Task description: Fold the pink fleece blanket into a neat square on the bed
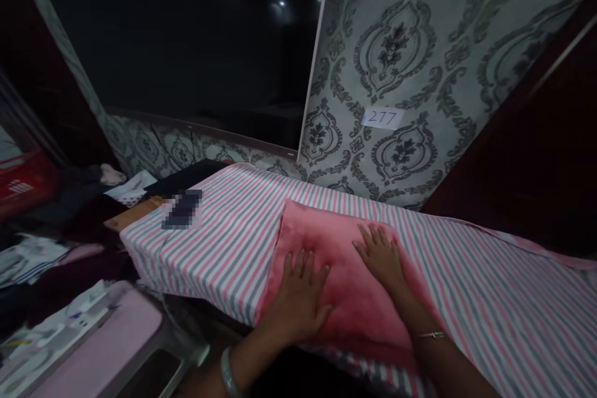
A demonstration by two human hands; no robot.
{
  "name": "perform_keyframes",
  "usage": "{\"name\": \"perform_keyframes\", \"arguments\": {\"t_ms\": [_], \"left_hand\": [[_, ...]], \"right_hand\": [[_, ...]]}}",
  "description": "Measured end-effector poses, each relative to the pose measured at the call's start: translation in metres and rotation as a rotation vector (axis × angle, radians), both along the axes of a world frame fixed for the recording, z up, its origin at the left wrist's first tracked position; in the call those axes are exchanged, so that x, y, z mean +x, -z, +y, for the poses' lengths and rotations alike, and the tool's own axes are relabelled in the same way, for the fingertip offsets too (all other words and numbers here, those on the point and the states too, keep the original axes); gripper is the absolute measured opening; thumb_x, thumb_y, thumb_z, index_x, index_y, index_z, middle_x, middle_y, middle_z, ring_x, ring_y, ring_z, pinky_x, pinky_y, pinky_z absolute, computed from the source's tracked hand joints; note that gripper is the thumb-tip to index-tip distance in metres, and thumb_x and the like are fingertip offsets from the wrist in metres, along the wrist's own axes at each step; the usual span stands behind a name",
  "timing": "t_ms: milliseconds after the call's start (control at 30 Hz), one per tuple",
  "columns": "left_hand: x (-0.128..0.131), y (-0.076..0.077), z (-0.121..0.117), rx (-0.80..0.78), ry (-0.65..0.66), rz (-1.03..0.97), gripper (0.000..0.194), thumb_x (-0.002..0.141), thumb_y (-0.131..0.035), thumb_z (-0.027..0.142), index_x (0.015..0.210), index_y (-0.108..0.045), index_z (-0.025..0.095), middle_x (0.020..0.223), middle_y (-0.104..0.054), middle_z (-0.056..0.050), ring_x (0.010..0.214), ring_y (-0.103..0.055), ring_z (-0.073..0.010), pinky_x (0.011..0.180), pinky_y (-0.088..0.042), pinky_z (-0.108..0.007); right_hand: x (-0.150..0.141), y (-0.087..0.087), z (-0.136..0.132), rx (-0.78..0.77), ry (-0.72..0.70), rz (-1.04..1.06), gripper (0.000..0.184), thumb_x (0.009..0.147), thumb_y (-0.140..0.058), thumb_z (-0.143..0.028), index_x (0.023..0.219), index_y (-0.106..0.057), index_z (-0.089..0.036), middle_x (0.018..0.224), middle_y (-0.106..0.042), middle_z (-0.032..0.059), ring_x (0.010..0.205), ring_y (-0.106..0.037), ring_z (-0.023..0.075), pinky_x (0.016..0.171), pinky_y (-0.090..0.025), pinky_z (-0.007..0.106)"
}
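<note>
A pink-red folded cloth, plush in look, lies on a striped sheet that covers a long table. My left hand rests flat on the cloth's near left part, fingers spread. Toward its far right corner, my right hand also lies flat with fingers apart. Neither hand grips anything. The cloth's near edge reaches the front of the table, partly behind my forearms. Whether it is a blanket or a cushion cover I cannot tell.
A dark television hangs on the patterned wall, beside a paper marked 277. A pixelated dark item lies on the sheet's left end. A pink stool bearing a power strip stands at lower left, near piled clothes.
</note>
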State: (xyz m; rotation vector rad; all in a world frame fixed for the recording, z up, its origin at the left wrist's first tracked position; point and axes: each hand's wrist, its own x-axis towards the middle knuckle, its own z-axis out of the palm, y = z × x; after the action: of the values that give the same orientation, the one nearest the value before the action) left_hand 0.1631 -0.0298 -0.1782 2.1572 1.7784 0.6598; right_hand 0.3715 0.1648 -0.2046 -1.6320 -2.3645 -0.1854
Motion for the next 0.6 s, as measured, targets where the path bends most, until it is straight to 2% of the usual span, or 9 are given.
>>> {"name": "perform_keyframes", "arguments": {"t_ms": [100, 167, 267, 333, 433, 500, 600], "left_hand": [[0.004, 0.0, -0.001, -0.022, -0.005, 0.009, 0.079, 0.09, -0.063, 0.05, 0.16, -0.039, 0.023, 0.168, -0.017, -0.021, 0.156, -0.004, -0.0463, 0.125, 0.005, -0.069], [0.005, -0.002, -0.003, 0.021, -0.001, -0.018, 0.078, 0.089, -0.065, 0.048, 0.159, -0.04, 0.022, 0.169, -0.019, -0.02, 0.156, -0.006, -0.0467, 0.124, 0.002, -0.073], [-0.003, -0.009, -0.003, 0.111, 0.056, -0.167, 0.065, 0.088, -0.066, 0.04, 0.15, -0.053, 0.021, 0.163, -0.038, -0.017, 0.155, -0.023, -0.0438, 0.125, -0.007, -0.071], [-0.019, -0.018, 0.004, 0.196, 0.026, -0.413, 0.045, 0.089, -0.063, 0.033, 0.133, -0.069, 0.022, 0.148, -0.058, -0.015, 0.145, -0.044, -0.0391, 0.126, -0.02, -0.061], [-0.057, -0.028, 0.031, 0.306, -0.194, -0.787, 0.024, 0.089, -0.059, 0.03, 0.103, -0.078, 0.023, 0.118, -0.075, -0.013, 0.119, -0.063, -0.0333, 0.114, -0.042, -0.051], [-0.08, -0.028, 0.055, 0.251, -0.318, -0.966, 0.015, 0.083, -0.066, 0.032, 0.086, -0.076, 0.022, 0.095, -0.076, -0.01, 0.101, -0.067, -0.0296, 0.099, -0.052, -0.045], [-0.098, -0.021, 0.089, 0.137, -0.354, -1.1, 0.017, 0.071, -0.076, 0.035, 0.069, -0.069, 0.019, 0.068, -0.068, -0.005, 0.075, -0.065, -0.023, 0.072, -0.055, -0.033]], "right_hand": [[0.002, 0.001, 0.002, 0.029, -0.002, -0.01, 0.058, 0.103, -0.04, -0.043, 0.156, -0.043, -0.022, 0.162, -0.038, 0.0153, 0.152, -0.029, 0.0378, 0.118, -0.029, 0.067], [0.002, 0.001, 0.004, 0.041, -0.005, -0.015, 0.057, 0.103, -0.04, -0.043, 0.156, -0.043, -0.022, 0.162, -0.039, 0.0151, 0.152, -0.03, 0.0376, 0.118, -0.029, 0.066], [0.004, 0.002, 0.005, 0.053, -0.005, -0.035, 0.057, 0.103, -0.039, -0.042, 0.156, -0.043, -0.022, 0.162, -0.039, 0.0134, 0.152, -0.031, 0.0364, 0.118, -0.029, 0.065], [0.005, 0.004, 0.005, 0.064, -0.005, -0.045, 0.056, 0.104, -0.037, -0.042, 0.156, -0.043, -0.023, 0.162, -0.04, 0.0124, 0.151, -0.031, 0.0356, 0.117, -0.031, 0.064], [0.005, 0.005, 0.005, 0.092, -0.004, -0.054, 0.055, 0.104, -0.035, -0.042, 0.155, -0.045, -0.023, 0.16, -0.043, 0.0126, 0.151, -0.033, 0.0353, 0.116, -0.034, 0.064], [0.005, 0.003, 0.004, 0.106, -0.002, -0.061, 0.055, 0.105, -0.035, -0.041, 0.155, -0.045, -0.022, 0.16, -0.043, 0.0131, 0.15, -0.035, 0.0353, 0.116, -0.035, 0.064], [0.004, 0.0, 0.003, 0.096, 0.0, -0.079, 0.054, 0.105, -0.035, -0.039, 0.155, -0.046, -0.022, 0.16, -0.043, 0.0128, 0.148, -0.037, 0.0347, 0.116, -0.036, 0.062]]}}
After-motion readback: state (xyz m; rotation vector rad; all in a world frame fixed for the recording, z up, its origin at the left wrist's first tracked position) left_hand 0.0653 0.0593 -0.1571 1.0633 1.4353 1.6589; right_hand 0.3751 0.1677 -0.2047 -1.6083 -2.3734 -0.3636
